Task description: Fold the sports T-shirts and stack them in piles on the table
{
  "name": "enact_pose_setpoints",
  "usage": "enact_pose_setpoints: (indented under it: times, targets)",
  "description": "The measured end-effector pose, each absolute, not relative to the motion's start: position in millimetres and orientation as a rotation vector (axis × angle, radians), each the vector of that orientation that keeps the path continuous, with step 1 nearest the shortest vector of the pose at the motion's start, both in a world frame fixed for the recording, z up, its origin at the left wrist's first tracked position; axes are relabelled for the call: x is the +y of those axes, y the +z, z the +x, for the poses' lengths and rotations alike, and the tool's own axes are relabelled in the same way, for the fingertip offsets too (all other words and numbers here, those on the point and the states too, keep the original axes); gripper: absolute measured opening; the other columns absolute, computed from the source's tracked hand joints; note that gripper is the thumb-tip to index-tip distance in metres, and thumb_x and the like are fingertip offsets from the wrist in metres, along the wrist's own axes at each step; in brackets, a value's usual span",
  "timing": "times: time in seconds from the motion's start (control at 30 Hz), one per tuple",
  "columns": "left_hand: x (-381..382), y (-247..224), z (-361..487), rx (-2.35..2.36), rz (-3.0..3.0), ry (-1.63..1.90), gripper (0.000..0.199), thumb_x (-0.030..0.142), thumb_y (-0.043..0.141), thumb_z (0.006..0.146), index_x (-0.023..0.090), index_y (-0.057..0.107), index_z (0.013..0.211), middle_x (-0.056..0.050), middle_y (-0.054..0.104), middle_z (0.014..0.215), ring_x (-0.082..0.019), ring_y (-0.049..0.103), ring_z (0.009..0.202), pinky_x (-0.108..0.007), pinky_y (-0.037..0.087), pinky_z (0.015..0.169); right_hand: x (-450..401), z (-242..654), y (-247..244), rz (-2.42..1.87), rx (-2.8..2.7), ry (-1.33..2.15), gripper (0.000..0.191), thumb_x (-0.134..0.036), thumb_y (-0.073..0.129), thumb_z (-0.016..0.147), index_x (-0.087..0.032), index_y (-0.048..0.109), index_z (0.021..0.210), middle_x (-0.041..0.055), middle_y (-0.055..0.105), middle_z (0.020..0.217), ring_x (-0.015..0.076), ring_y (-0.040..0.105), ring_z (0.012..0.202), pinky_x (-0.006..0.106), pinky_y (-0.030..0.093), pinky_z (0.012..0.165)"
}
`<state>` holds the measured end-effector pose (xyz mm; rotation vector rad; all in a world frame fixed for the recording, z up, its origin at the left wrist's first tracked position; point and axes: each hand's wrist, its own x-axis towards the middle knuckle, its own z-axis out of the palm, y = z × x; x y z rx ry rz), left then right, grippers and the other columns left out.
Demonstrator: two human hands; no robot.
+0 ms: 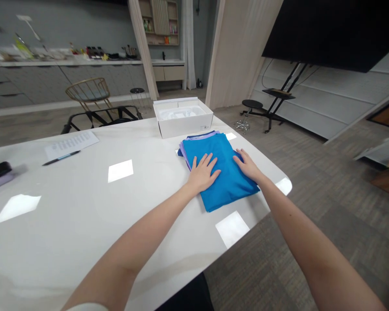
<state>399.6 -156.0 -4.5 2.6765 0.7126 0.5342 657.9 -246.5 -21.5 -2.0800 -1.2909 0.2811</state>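
The left hand (202, 173) and right hand (247, 166) lie flat, fingers (210, 162) spread open and gripping nothing, bearing evenly on both sides of the folded blue garment (226, 175) at 12 o'clock on the white desk (68, 203), near the open white box (181, 128).

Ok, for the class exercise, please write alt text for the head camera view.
A person's left hand and right hand press flat on a folded blue garment lying over a lilac layer on a white table. An open white box sits beyond it; a paper and pen lie leftward.
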Motion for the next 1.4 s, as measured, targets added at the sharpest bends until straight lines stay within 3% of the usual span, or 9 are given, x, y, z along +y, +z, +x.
enact_pose_setpoints:
  times: [0.23,0.4,0.6,0.8,1.03,1.13,1.4]
  targets:
    - [-167,-1,398,0.705,2.633,0.497,0.059,0.060,0.031,0.105,0.030,0.053,0.152,-0.006,0.050,0.160,-0.027,0.037,0.153,-0.055,0.012,0.131,-241,641,-7,-2.025,-1.189,0.616,0.059,-0.063,0.057,0.095,-0.026,0.065,0.140,0.0094,0.065,0.144,0.0339,0.060,0.135,0.052,0.045,0.117]
    - [-169,4,366,0.771,2.621,0.585,0.062,0.062,0.030,0.105,0.027,0.054,0.150,-0.011,0.060,0.148,-0.030,0.047,0.143,-0.057,0.018,0.128,-247,601,8,-1.915,-1.188,0.859,0.056,-0.056,0.066,0.092,-0.024,0.066,0.138,0.0095,0.068,0.140,0.0339,0.066,0.127,0.051,0.054,0.108]
    - [-163,14,279,0.992,2.677,0.556,0.065,0.063,0.027,0.105,0.027,0.051,0.153,-0.012,0.062,0.139,-0.030,0.052,0.134,-0.054,0.029,0.122,-229,520,5,-1.767,-1.341,0.988,0.055,-0.053,0.073,0.089,-0.023,0.066,0.135,0.0091,0.069,0.138,0.0321,0.068,0.123,0.049,0.057,0.104]
    - [-159,28,146,1.428,2.598,0.483,0.060,0.059,0.030,0.106,0.022,0.057,0.145,-0.014,0.062,0.134,-0.032,0.056,0.126,-0.049,0.040,0.112,-186,385,-4,-1.569,-1.603,1.036,0.057,-0.053,0.076,0.087,-0.024,0.067,0.135,0.0083,0.071,0.135,0.0306,0.070,0.119,0.048,0.058,0.102]
    - [-155,33,-38,2.058,2.378,0.331,0.056,0.057,0.041,0.103,0.019,0.059,0.139,-0.017,0.063,0.128,-0.035,0.060,0.119,-0.046,0.046,0.099,-140,163,-4,-1.357,-1.938,1.003,0.054,-0.050,0.077,0.087,-0.023,0.067,0.133,0.0077,0.075,0.126,0.0295,0.072,0.114,0.045,0.056,0.101]
    - [-153,29,-114,2.255,2.275,0.265,0.057,0.056,0.042,0.103,0.015,0.059,0.139,-0.019,0.063,0.129,-0.036,0.061,0.119,-0.046,0.047,0.099,-129,70,0,-1.337,-2.074,0.969,0.050,-0.049,0.078,0.087,-0.020,0.070,0.128,0.0098,0.078,0.119,0.0314,0.073,0.110,0.043,0.056,0.098]
    - [-148,16,-281,2.509,2.153,0.288,0.057,0.051,0.036,0.104,0.015,0.059,0.143,-0.020,0.063,0.135,-0.037,0.062,0.121,-0.048,0.048,0.099,-100,-108,-5,-1.157,-2.209,1.030,0.058,-0.055,0.076,0.088,-0.022,0.067,0.134,0.0098,0.074,0.128,0.0331,0.069,0.121,0.042,0.053,0.103]
